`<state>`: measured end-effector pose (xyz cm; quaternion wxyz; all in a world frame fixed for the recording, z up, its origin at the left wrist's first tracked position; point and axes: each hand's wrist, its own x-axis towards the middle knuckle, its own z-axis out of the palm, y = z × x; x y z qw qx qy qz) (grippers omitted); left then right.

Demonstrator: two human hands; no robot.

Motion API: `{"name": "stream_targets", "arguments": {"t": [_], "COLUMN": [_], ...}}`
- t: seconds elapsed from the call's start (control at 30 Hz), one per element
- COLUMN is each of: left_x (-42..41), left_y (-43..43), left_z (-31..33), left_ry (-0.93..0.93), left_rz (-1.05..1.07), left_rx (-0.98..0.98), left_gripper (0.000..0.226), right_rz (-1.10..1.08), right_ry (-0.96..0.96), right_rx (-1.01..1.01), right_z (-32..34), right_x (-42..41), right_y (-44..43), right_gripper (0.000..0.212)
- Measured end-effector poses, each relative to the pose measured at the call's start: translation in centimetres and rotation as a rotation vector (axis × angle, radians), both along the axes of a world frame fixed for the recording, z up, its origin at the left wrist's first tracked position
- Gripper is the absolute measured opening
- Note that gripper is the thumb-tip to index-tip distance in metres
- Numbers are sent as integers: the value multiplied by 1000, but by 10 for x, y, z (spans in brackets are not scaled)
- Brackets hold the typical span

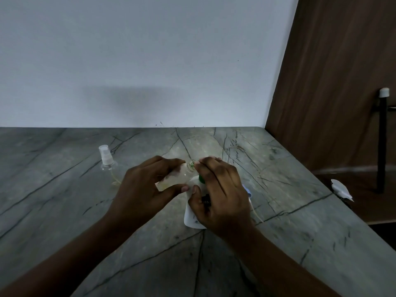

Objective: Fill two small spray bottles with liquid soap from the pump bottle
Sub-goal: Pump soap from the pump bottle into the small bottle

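My left hand (141,187) grips a small clear spray bottle (175,177), tilted with its open neck up and to the right. A little pale liquid lies inside it. My right hand (218,189) covers the white pump bottle (192,213), fingers curled over its green pump top (201,178), whose nozzle meets the small bottle's neck. A second small clear spray bottle (107,161) with its sprayer cap on stands apart at the left on the grey stone counter (64,200). A thin tube (257,216) lies on the counter at the right of the pump bottle.
A white wall runs behind the counter. A brown wooden panel (332,82) closes the right side. The counter's right edge slants down past a crumpled white scrap (341,189) and a dark post with a white cap (383,133).
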<state>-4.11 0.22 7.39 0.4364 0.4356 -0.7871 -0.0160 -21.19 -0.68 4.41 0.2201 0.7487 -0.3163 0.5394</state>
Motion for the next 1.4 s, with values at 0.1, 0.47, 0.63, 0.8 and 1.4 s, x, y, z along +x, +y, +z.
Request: {"name": "stream_targets", "arguments": {"t": [0.1, 0.47, 0.63, 0.8, 1.4], "left_x": [0, -3, -5, -4, 3], "left_y": [1, 4, 7, 6, -1], "left_z": [-1, 7, 9, 9, 1], "left_ry": [2, -22, -23, -22, -29], "left_rz": [-6, 36, 48, 48, 8], "left_rx": [-1, -51, -58, -57, -10], "left_gripper": [52, 52, 52, 53, 50], "right_rz": [4, 17, 18, 33, 36], "right_ry": [9, 72, 73, 70, 0], "right_rx": [7, -18, -21, -30, 17], "right_z": [-2, 11, 14, 13, 1], "right_x": [0, -7, -8, -7, -3], "right_y": [0, -2, -3, -3, -1], "right_gripper": [31, 33, 31, 32, 31]}}
